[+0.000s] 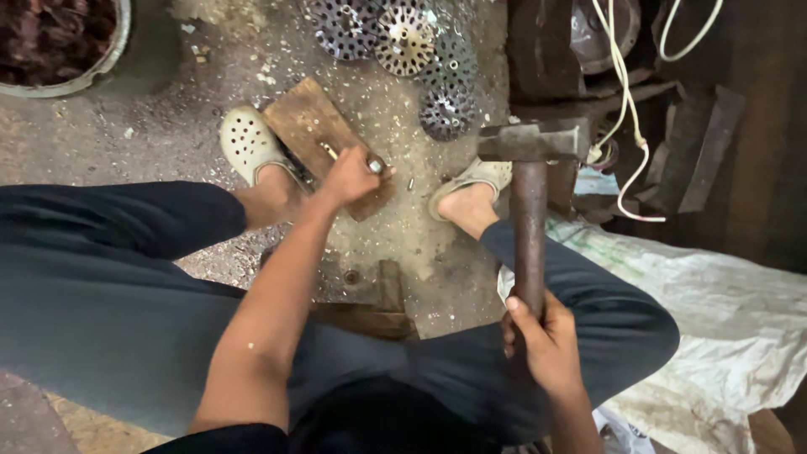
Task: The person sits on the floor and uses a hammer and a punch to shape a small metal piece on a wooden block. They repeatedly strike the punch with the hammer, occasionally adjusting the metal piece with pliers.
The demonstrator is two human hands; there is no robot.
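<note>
The left hand (351, 175) is closed around a small metal piece (375, 166), pinching it down on a wooden block (313, 126) that lies on the gritty floor (151, 126) between the person's two feet in pale clogs. A thin rod-like bit pokes out at about 10 o'clock from the fingers; what the piece is exactly is hard to tell at this size. The right hand (542, 336) is wrapped tight around the rusty handle of a hammer (530, 168), whose head is raised at 3 o'clock from the block, clear of it and well above the work.

This looks like the wind-up before a blow: piece set, hammer lifted. The strike would call for bringing the head across to 9 o'clock and down square on the piece, clear of the fingertips pinching it. A pile of perforated metal discs (408, 38) lies at 12 o'clock from the block.
</note>
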